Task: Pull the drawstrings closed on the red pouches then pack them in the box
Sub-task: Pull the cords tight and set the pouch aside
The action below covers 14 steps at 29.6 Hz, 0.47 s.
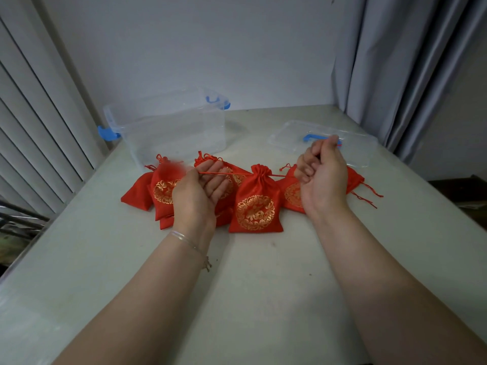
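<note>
A red pouch [257, 204] with a gold flower print hangs between my hands, its neck gathered tight. Its red drawstring [226, 174] runs taut to both sides. My left hand [196, 192] pinches the left end of the string and my right hand [322, 169] is closed on the right end. Several more red pouches [163, 191] lie in a loose row on the table behind, partly hidden by my hands. A clear plastic box [171, 127] with blue latches stands open behind them at the back left.
The box's clear lid [324, 140] with a blue handle lies flat at the back right. A grey curtain [395, 61] hangs at the right, and blinds [39, 114] stand along the left. The pale table [263, 285] extends toward me.
</note>
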Tool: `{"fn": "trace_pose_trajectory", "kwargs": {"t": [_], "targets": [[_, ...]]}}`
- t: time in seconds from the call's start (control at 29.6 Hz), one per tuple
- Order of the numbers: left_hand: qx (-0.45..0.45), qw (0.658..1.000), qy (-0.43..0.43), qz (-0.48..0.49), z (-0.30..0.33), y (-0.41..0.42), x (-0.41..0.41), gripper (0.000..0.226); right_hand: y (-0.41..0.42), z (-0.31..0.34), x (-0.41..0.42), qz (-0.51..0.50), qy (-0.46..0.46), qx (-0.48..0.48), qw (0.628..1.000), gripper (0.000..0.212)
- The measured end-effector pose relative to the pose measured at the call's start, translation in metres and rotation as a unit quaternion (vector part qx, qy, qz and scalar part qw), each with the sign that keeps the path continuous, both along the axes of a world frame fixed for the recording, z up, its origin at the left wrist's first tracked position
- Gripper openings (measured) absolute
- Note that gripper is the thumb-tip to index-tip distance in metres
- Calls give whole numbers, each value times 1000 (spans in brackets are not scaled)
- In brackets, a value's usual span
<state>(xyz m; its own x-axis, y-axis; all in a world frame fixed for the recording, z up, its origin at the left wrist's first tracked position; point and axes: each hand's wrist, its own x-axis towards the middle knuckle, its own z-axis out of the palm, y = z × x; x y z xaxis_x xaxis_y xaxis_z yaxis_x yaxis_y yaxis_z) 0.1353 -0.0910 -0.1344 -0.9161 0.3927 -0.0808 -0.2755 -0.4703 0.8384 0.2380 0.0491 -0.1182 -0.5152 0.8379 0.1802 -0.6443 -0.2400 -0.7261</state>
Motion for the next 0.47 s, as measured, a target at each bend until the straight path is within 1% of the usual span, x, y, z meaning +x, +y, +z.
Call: {"fn": "trace_pose_trajectory", "kwargs": {"t": [0.03,0.07,0.1,0.14,0.17,0.2,0.24,0.27,0.3,0.34,0.41,0.47], "targets": [[-8,1000,3,4,1,0,1,40,-4,0,0,-20,-32,74,997,42],[-21,1000,7,11,1,0,1,39,-7,-2,1,-44,-68,165,983,43],[-36,999,16,18,1,-1,1,39,-10,-4,1,-69,-107,271,954,43],[-51,998,28,28,1,-1,1,40,-12,-8,1,-87,-148,373,912,42],[-60,996,44,39,1,-2,1,40,-13,-11,0,-99,-186,454,866,40],[-69,994,69,56,2,-2,2,40,-13,-13,-1,-112,-223,509,824,38],[-80,988,108,76,3,-2,4,41,-12,-14,-2,-128,-253,542,791,37],[-92,978,160,99,4,-3,7,40,-11,-14,-3,-143,-275,563,766,35],[-103,963,219,120,5,-3,10,39,-9,-14,-4,-151,-289,578,748,32],[-110,944,280,132,6,-4,14,38,-8,-13,-4,-148,-295,588,739,30],[-117,900,399,129,5,-5,21,34,-9,-12,-3,-120,-297,593,739,25],[-125,856,486,120,4,-5,27,31,-13,-11,-3,-99,-300,594,739,25]]}}
